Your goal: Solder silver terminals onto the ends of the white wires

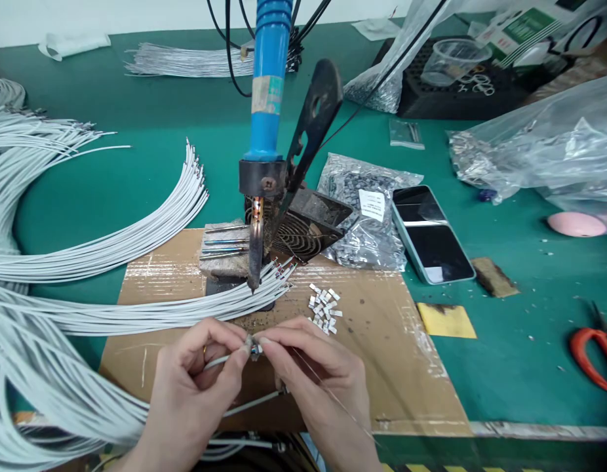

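My left hand (195, 387) pinches the end of a white wire (219, 360) between thumb and forefinger. My right hand (318, 373) meets it fingertip to fingertip, pinching a small metal terminal (255, 349) at the wire's tip. A thin solder wire (333, 396) runs across my right hand. Both hands hover over a cardboard sheet (382, 341). Just beyond them a blue-handled soldering iron (264, 131) hangs tip-down in its black stand. A small pile of metal terminals (324, 308) lies right of my fingers. A bundle of white wires (185, 308) ends under the iron's tip.
More white wire bundles (111, 242) fan over the green table at the left. Two phones (431, 236) lie right of a bag of parts (367, 210). A yellow sponge (446, 320), red scissors (596, 354) and plastic bags (539, 144) sit at the right.
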### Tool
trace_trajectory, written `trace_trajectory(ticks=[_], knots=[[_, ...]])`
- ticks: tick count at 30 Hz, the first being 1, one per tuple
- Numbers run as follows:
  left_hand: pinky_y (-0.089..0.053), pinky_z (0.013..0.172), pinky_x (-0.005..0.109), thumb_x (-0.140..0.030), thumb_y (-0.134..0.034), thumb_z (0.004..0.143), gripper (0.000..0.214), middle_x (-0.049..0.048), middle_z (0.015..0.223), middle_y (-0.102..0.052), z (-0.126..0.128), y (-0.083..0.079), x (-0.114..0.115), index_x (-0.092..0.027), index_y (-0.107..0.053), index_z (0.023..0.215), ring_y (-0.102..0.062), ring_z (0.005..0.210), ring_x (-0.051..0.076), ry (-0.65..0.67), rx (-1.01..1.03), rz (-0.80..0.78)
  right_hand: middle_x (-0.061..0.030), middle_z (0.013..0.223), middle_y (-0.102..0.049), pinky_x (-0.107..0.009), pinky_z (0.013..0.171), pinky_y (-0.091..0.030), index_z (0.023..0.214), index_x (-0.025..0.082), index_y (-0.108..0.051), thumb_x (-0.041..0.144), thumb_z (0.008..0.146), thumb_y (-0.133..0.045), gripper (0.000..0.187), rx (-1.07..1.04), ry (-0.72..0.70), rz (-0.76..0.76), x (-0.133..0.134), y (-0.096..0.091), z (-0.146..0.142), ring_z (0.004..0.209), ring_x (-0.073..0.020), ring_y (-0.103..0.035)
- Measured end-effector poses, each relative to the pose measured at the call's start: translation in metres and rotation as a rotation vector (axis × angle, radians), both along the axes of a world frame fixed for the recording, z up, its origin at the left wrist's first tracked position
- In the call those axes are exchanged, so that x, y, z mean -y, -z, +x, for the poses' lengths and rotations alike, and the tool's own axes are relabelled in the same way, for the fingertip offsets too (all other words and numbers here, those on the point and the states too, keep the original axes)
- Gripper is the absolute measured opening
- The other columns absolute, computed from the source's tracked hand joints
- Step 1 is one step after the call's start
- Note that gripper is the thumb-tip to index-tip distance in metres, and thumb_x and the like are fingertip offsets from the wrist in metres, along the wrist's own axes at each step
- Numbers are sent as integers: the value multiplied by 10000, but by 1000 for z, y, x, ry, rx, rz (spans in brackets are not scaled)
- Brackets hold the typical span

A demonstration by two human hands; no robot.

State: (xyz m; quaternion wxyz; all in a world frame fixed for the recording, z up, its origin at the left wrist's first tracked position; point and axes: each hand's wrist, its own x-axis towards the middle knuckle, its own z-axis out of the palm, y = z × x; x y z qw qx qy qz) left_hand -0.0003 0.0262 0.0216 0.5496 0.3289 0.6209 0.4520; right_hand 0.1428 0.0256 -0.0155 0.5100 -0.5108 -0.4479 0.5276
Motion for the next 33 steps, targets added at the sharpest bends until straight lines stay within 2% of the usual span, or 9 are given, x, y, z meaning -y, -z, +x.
trace_trajectory(ticks=[4, 6, 9, 11, 14, 17, 21, 25, 33], knots=[[-563, 661, 127, -155, -822, 759, 130, 20, 794, -754, -1, 2, -4, -185, -724, 680, -707, 735, 125, 0, -8, -24, -33, 902, -671, -281, 681, -519, 1170, 267, -782, 350, 1089, -457, 345, 114, 51, 6, 6, -3, -2, 696, -152, -592], [-544, 635, 119, -153, -831, 742, 132, 18, 798, -749, -2, 3, -7, -179, -720, 675, -680, 708, 112, -10, -15, -32, -30, 931, -662, -293, 703, -504, 1268, 253, -673, 327, 1099, -406, 325, 133, 102, -16, 8, -2, -4, 721, -164, -589], [-528, 623, 118, -146, -833, 727, 135, 17, 792, -737, -2, 5, -12, -168, -713, 668, -657, 684, 101, -47, -20, -21, -22, 954, -619, -295, 761, -471, 1073, 254, -591, 278, 1075, -434, 159, 202, 159, -3, 7, -1, -4, 834, -185, -573], [-518, 614, 117, -143, -831, 729, 137, 18, 797, -731, -2, 7, -15, -160, -709, 669, -640, 665, 92, -68, -16, -12, -11, 923, -547, -289, 762, -432, 884, 247, -513, 261, 1061, -436, 193, 273, 149, 27, 4, -1, -2, 837, -185, -517], [-494, 598, 110, -141, -826, 737, 140, 17, 800, -730, -2, 9, -20, -153, -702, 674, -606, 636, 76, -84, -6, -5, -1, 857, -483, -284, 695, -385, 780, 237, -427, 257, 1064, -410, 285, 350, 98, 53, -2, -4, 1, 754, -179, -441], [-478, 595, 110, -141, -812, 747, 138, 15, 791, -730, -2, 10, -24, -154, -694, 676, -602, 642, 77, -92, -1, 0, -30, 949, -591, -271, 711, -422, 769, 231, -466, 264, 1058, -442, 292, 351, 79, 88, -5, -5, 1, 836, -182, -556], [-451, 568, 134, -160, -806, 749, 127, 6, 767, -709, -1, 9, -29, -161, -694, 689, -581, 632, 89, -71, -14, 3, -84, 1166, -723, -307, 933, -519, 766, 228, -565, 203, 1002, -579, 238, 269, 91, 115, -8, -4, -2, 1093, -224, -693], [-459, 569, 152, -184, -795, 770, 126, -4, 713, -680, 2, 7, -34, -172, -690, 700, -590, 633, 107, -61, -21, 10, -83, 1155, -787, -303, 924, -597, 784, 239, -598, 141, 954, -655, 204, 191, 126, 112, -10, -2, -5, 1074, -217, -761], [-507, 572, 99, -140, -769, 809, 103, 15, 795, -777, 1, 12, -40, -164, -709, 729, -677, 625, 80, -33, -49, 100, -95, 1121, -814, -301, 914, -657, 771, 237, -590, 149, 957, -650, 214, 121, 175, 51, -15, -4, -7, 1034, -217, -804]])
